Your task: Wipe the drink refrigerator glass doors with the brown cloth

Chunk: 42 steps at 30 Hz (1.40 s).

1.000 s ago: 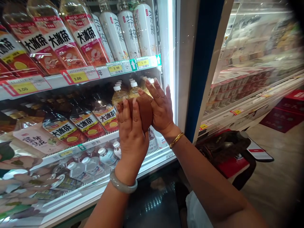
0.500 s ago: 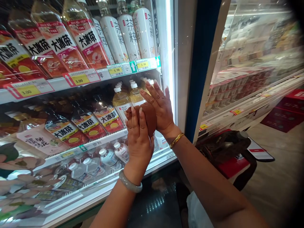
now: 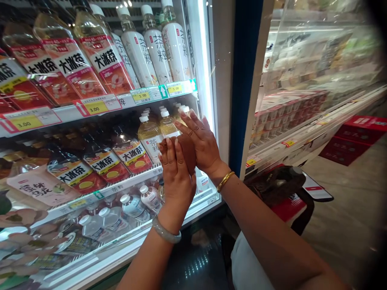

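Along the upper left of the frame a shelf point(image 3: 69, 113) carries tilted tea bottles point(image 3: 65, 66) with red labels, and yellow price tags point(image 3: 95, 107) sit on its front edge. Right of them, near the top centre, stand white bottles point(image 3: 155, 46) with dark lettering. One shelf lower, left of centre, darker red-labelled bottles point(image 3: 104, 159) lie tilted, and small clear bottles point(image 3: 133, 205) lie on the bottom shelf beneath them. At the centre of the frame the left hand point(image 3: 177, 177), with a pale bangle point(image 3: 166, 234) on its wrist, is held flat with fingers straight and together, pressing against a brown cloth point(image 3: 186, 151). The cloth is sandwiched between both hands, in front of the yellow bottles point(image 3: 151, 131) with white caps on the middle shelf; whether it touches the cooler's glass cannot be told. The right hand point(image 3: 204, 143), just right of the cloth, is spread flat with fingers extended, its palm against the cloth's other side; a gold bangle point(image 3: 225, 181) circles its wrist. Neither hand curls into a grip: both are flat, clamping the cloth by pressure. Right of the hands runs the cooler's white and blue frame point(image 3: 242, 80). At lower right of centre sits a dark bag point(image 3: 276, 185) on something red, and further right an open chiller point(image 3: 317, 104) holds rows of red-and-white packs.
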Tool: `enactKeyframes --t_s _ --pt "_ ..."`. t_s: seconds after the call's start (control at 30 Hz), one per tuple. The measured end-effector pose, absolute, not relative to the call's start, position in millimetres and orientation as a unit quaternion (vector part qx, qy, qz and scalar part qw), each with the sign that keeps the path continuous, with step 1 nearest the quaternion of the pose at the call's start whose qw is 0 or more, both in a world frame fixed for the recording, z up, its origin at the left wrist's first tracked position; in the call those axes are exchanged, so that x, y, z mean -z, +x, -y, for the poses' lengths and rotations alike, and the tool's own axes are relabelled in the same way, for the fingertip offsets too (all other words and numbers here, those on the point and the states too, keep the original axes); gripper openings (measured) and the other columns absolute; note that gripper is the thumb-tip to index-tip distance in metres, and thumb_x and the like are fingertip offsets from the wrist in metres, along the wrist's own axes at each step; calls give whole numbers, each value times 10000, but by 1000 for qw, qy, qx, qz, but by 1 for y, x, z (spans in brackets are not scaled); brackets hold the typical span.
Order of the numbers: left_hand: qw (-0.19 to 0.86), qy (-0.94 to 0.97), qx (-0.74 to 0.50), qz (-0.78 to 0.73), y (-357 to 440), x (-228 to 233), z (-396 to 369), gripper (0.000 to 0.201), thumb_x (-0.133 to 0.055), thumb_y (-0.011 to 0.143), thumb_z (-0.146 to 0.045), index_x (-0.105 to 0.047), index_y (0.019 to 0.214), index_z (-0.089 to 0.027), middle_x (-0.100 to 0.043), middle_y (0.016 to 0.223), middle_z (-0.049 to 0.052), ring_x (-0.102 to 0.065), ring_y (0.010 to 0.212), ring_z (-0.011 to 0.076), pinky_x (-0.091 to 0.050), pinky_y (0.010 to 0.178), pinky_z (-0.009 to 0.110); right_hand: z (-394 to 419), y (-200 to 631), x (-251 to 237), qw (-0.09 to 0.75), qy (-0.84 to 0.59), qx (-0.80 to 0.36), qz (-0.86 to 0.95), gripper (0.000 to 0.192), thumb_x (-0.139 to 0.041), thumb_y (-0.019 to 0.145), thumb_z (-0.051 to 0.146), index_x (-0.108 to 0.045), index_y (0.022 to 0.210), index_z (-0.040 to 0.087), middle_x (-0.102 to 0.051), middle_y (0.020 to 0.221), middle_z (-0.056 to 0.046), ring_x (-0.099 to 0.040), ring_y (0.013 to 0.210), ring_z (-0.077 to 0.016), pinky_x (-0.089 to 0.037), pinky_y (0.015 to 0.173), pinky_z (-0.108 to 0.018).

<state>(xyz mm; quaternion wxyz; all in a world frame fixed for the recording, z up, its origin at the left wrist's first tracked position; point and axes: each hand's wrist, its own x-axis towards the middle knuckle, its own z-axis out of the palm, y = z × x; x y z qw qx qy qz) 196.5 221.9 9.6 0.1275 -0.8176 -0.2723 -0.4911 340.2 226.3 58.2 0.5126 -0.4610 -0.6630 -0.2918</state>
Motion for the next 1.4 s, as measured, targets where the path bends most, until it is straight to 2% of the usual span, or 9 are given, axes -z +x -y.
enactKeyframes --t_s 0.13,0.3,0.43,0.53,0.77,0.9,1.07,1.27,1.4 --pt "128 -820 497 254 195 -4 -223 1158 -614 787 0 69 1693 -231 4 1786 104 29 1651 330 -87 1348 573 -223 343 -51 520 -477 270 655 426 -404 1108 299 -501 1522 327 -438 1666 33 -229 1627 -147 -170 1383 -502" --pt "136 -820 497 251 187 -27 -227 1036 -536 851 -3 -5 1702 -264 -55 1786 70 -44 1655 306 -90 1354 547 -214 340 -54 563 -449 242 650 492 -271 1106 220 -438 1563 297 -475 1646 -5 -273 1612 -134 -191 1375 -501" --pt "130 -798 525 266 194 -33 -229 862 -488 975 -101 -47 1703 -241 -78 1782 86 -40 1655 286 -84 1361 528 -200 327 -55 586 -367 255 676 536 -287 1103 359 -296 1635 293 -309 1733 -20 -242 1629 -185 -249 1361 -506" --pt "125 -805 519 261 200 -26 -234 786 -461 1039 -180 -43 1700 -256 -66 1781 78 0 1653 258 -39 1368 495 -195 317 -50 555 -333 261 716 540 -313 1093 422 -323 1626 340 -317 1727 11 -249 1629 -218 -183 1378 -532" --pt "62 -842 518 137 187 -20 -238 1006 -579 996 -203 162 1668 -311 30 1787 51 29 1653 238 36 1346 532 -204 323 -26 566 -409 221 681 604 -286 1090 407 -194 1677 296 -353 1710 -13 -211 1639 -206 -175 1380 -516" --pt "-15 -880 458 128 172 -28 -225 1005 -633 970 -284 68 1690 -301 77 1786 42 85 1646 264 -5 1348 510 -200 323 -25 512 -480 246 669 613 -370 1076 396 -249 1664 272 -331 1725 -11 -69 1663 -224 -104 1373 -565" --pt "-61 -882 452 116 157 -37 -209 841 -542 1019 -388 -49 1697 -325 16 1790 44 11 1650 289 -113 1339 542 -183 298 -28 452 -574 249 636 763 -554 1016 390 -199 1678 255 -278 1744 -37 -35 1663 -303 -41 1346 -660" --pt "30 -859 456 231 156 -31 -211 820 -516 1046 -383 -22 1697 -314 -8 1784 69 11 1652 282 -40 1341 560 -187 301 -12 493 -541 265 628 833 -523 995 197 -79 1693 295 -283 1743 -46 -55 1663 -282 -271 1332 -596" --pt "56 -841 456 285 161 -21 -222 810 -469 1066 -441 19 1693 -283 67 1775 89 94 1642 262 18 1334 544 -194 324 -14 518 -545 287 593 842 -594 961 170 -185 1675 351 -263 1749 -39 -98 1657 -317 -233 1324 -668"
